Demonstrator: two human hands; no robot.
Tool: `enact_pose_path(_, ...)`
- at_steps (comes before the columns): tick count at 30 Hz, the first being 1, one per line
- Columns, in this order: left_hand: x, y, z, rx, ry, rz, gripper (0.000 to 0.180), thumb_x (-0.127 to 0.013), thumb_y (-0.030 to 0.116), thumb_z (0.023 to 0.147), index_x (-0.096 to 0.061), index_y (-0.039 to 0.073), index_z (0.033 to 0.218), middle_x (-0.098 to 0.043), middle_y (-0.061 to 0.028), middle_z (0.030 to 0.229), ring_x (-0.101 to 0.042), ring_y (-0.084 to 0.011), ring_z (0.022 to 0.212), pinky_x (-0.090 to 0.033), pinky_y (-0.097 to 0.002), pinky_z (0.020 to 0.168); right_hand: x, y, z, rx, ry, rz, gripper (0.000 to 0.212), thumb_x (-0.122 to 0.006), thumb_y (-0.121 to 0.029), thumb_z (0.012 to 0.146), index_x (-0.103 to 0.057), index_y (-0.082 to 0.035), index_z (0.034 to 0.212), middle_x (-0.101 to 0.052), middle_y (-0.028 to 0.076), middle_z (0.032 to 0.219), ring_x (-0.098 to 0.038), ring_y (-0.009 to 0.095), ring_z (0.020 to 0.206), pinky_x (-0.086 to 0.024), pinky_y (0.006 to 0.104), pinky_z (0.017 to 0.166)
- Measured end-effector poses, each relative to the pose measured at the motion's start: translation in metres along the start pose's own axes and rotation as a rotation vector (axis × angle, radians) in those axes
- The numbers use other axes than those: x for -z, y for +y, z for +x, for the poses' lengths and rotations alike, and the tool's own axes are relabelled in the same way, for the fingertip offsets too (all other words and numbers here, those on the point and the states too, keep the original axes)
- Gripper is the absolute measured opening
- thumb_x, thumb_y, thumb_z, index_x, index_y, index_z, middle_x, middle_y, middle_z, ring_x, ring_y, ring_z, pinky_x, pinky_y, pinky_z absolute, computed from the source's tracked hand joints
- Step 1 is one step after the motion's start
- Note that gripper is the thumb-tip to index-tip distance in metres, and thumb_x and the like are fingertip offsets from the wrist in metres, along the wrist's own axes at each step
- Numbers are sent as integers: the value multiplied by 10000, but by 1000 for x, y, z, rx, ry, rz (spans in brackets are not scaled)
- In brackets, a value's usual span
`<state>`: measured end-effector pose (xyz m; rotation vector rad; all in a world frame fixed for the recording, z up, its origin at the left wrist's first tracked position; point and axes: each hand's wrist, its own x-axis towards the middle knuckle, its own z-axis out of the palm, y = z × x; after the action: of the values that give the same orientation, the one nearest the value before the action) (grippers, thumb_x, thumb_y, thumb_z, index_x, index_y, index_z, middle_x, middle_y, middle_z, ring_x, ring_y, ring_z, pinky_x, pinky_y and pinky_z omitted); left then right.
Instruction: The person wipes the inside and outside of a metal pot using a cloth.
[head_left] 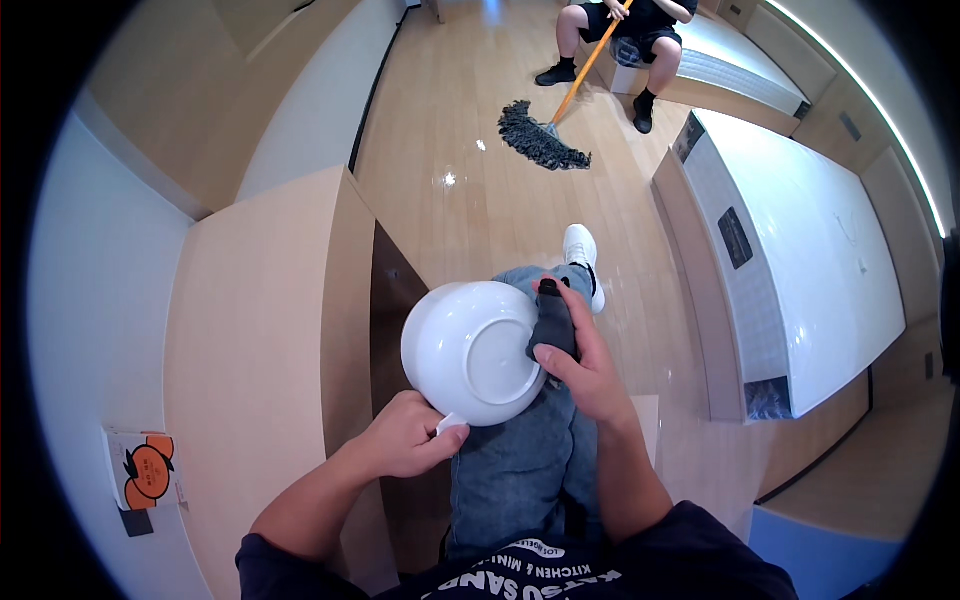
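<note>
A glossy white bowl [432, 335] is tipped over my lap, its round foot ring toward me. My left hand [405, 437] is closed on the small handle [452, 424] at the bowl's near side. In my right hand [590, 365] is a dark grey cloth [553, 328], bunched up and held against the bowl's right side. A small black piece [548, 287] shows at the cloth's upper end; its kind is unclear. The inside of the bowl is turned away from view.
A light wood desk [250, 350] stands close on my left, with an orange-printed box [150, 470] at its wall side. To my right is a plastic-wrapped mattress [800, 260] on a bed base. Farther off, a seated person [655, 45] holds a mop [545, 140] on the wooden floor.
</note>
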<state>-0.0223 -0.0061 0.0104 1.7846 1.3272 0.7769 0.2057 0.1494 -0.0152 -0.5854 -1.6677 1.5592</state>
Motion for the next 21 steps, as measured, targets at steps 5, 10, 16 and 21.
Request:
enact_pose_path(5, -3, 4, 1, -28, 5, 17, 329, -596, 229, 946, -638, 32, 686, -647, -155, 705, -653, -368, 678, -520, -434, 655, -6, -2, 1, -47, 45, 71, 678, -654, -55, 895, -418, 4, 1527, -501, 133, 1401, -478, 255, 1330, -319, 353, 1166)
enact_pose_path(10, -2, 10, 1, -9, -45, 39, 301, -590, 198, 940, -607, 28, 692, -655, -156, 771, -652, -367, 733, -533, -427, 707, -7, -11, 11, 82, 63, -115, 594, -632, -61, 913, -465, 7, 1479, -515, 155, 1416, -494, 283, 1341, -344, 368, 1162)
enact_pose_path(16, -1, 9, 0, 3, -68, 97, 269, -612, 200, 910, -632, 35, 698, -670, -155, 775, -662, -363, 715, -533, -425, 676, 2, -9, 11, 117, -9, -196, 602, -615, -63, 890, -476, 4, 1472, -513, 171, 1431, -492, 311, 1358, -346, 381, 1172)
enact_pose_path(21, -1, 10, 1, -47, -36, 133, 250, -627, 194, 889, -646, 40, 693, -674, -154, 767, -662, -370, 708, -536, -423, 666, 3, -18, 10, 69, -40, -189, 602, -597, -47, 857, -498, -4, 1449, -512, 156, 1419, -499, 289, 1338, -346, 375, 1168)
